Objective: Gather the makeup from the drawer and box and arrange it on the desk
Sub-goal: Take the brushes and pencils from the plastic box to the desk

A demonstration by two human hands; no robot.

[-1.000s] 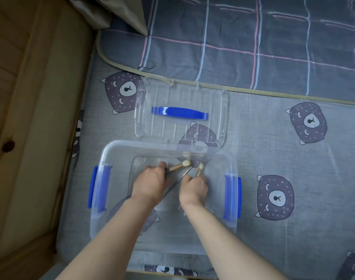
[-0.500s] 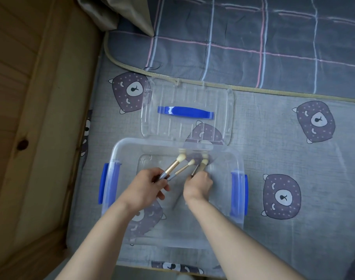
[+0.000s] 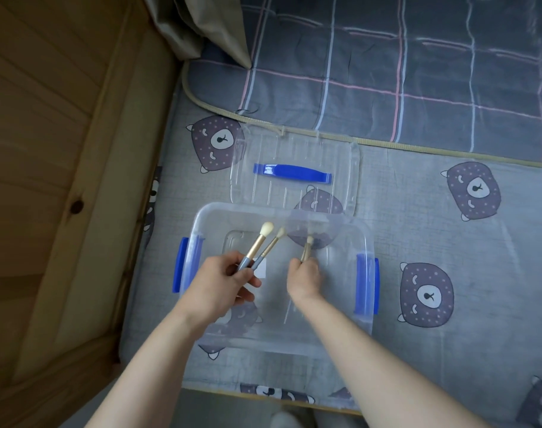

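Note:
A clear plastic box with blue side clips stands open on the bed. My left hand grips two makeup brushes with gold ferrules and grey handles, their pale tips pointing up and away, lifted above the box floor. My right hand holds a smaller brush upright over the middle of the box. The box floor around my hands shows nothing else.
The box's clear lid with a blue handle lies flat just behind the box. A grey sheet with bear prints covers the bed, and a plaid quilt lies farther back. A wooden wall runs along the left.
Both hands have risen from the box floor with the brushes. My left hand drew back to the left, and the two brushes now stand apart from the right hand's brush.

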